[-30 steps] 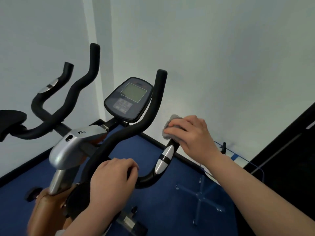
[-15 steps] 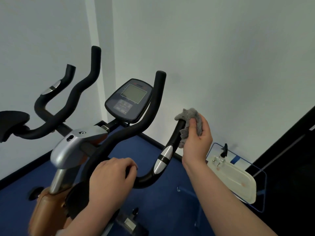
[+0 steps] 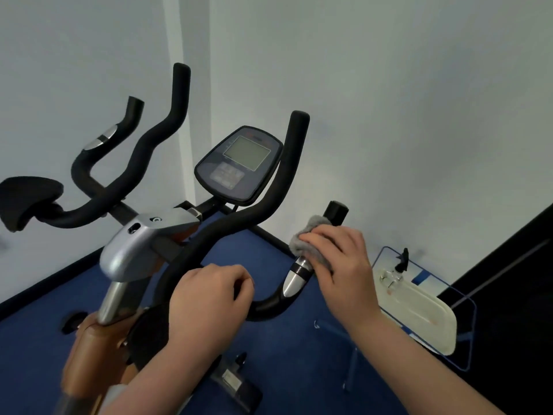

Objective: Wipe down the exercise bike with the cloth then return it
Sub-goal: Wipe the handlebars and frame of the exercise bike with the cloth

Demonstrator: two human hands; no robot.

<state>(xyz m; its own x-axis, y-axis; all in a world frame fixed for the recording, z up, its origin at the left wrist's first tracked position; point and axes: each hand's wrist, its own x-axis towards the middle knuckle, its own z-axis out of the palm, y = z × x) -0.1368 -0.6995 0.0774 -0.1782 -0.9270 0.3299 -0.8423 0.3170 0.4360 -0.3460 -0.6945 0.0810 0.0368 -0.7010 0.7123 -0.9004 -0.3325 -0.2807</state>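
My right hand (image 3: 344, 265) has its grip wrapped around the grey cloth (image 3: 311, 244), fingers curled over it and pressing it around the short inner handlebar post (image 3: 335, 214) of the exercise bike (image 3: 134, 250), just above the silver pulse sensor (image 3: 294, 278). My forearm runs in from the lower right, wrist bent slightly inward. My left hand (image 3: 209, 298) grips the black handlebar tube (image 3: 263, 205) at its low bend, knuckles up, fingers closed round it.

Half a second ago my right hand held the cloth upright beside the post's tip, palm turned inward; now it has rolled over on top and slid lower, so the black end cap stands bare above the cloth. My left hand has not moved.

The console (image 3: 239, 163) stands behind, between the handlebar horns; its screen is blank grey and the lettering is too blurred to read. A white tray (image 3: 425, 322) lies on a glass side table (image 3: 466, 333) to the right, over blue floor (image 3: 299, 354).
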